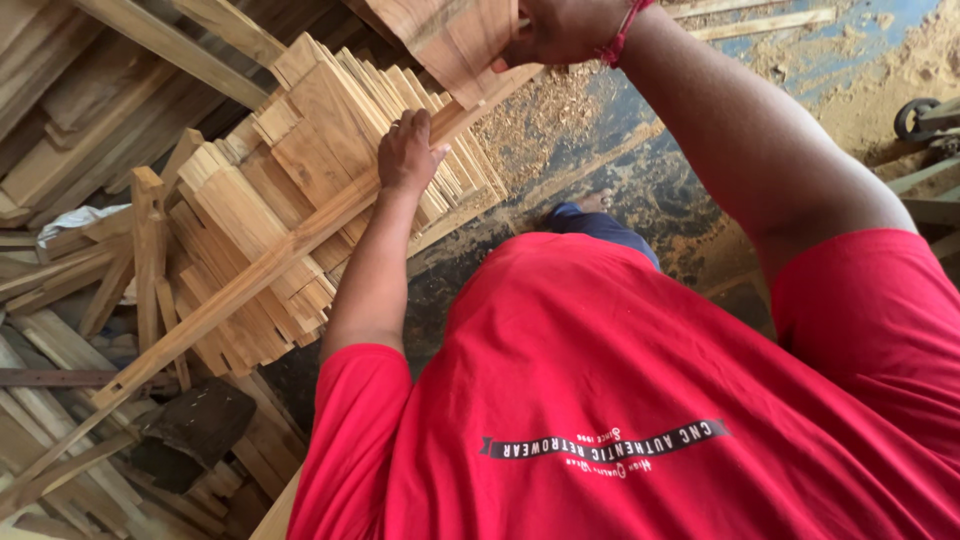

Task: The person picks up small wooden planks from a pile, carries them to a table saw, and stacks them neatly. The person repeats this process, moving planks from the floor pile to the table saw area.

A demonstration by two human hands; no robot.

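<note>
Holding a flat wood board (pixel 450 40) up high with your right hand (pixel 565 30) closed around its edge, you rest your left hand (pixel 408 150), fingers bent, on the stack of boards (pixel 300 200); they look light, stiff and splintery, so grip the edges.

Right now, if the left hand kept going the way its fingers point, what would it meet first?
The left hand already rests on the long wooden slat, fingers pointing up-frame. Going on, it would likely meet the stacked thin wood pieces first, though depth is hard to judge.
</note>
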